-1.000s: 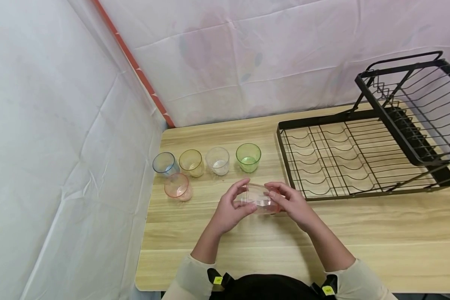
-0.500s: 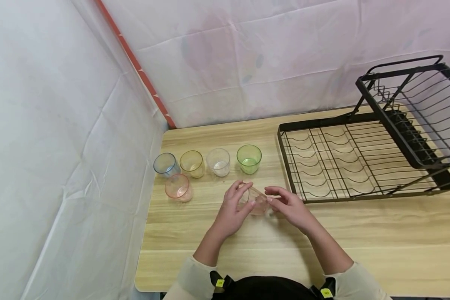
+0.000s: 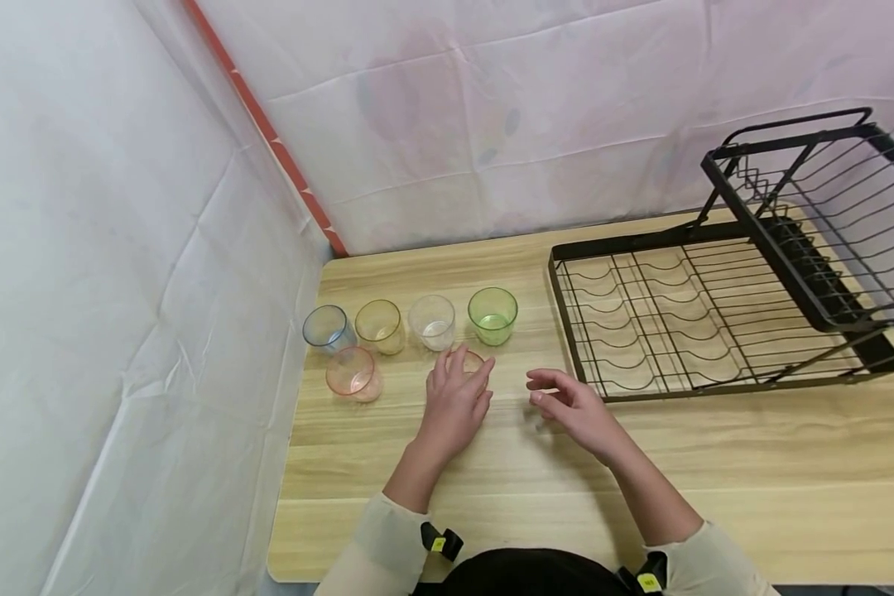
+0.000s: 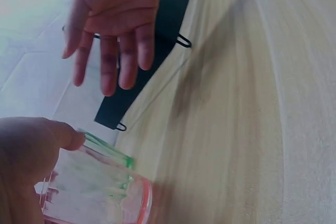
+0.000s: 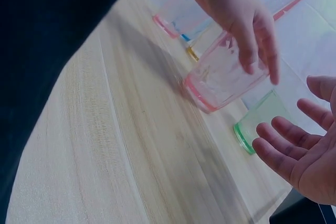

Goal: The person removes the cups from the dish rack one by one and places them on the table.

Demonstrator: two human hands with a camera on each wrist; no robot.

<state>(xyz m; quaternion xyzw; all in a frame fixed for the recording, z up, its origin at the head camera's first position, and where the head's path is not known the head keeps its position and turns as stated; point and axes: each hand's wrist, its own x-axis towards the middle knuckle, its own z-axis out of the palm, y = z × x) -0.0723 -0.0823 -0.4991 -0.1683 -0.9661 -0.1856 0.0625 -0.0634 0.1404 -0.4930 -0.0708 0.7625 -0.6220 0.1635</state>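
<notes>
My left hand (image 3: 454, 406) grips a clear pink-tinted glass (image 5: 223, 74) from above, with thumb and fingers around its upper part. The glass stands mouth up, its red-tinted base (image 4: 144, 198) at or very near the tabletop; I cannot tell whether it touches. In the head view the hand covers most of it. My right hand (image 3: 569, 410) hovers to the right with nothing in it, fingers loosely bent and apart. Just beyond the held glass are a green glass (image 3: 493, 316) and a clear glass (image 3: 433, 323).
Farther left stand a yellow glass (image 3: 380, 327), a blue glass (image 3: 329, 329) and another pink glass (image 3: 353, 374). A black two-tier dish rack (image 3: 566, 323) occupies the right side of the wooden table (image 3: 715, 480). White sheeting (image 3: 194, 248) borders the left and back.
The pink glass has turned from lying sideways between both hands to upright. My left hand has carried it left and away from me; my right hand has let go and stayed nearly in place.
</notes>
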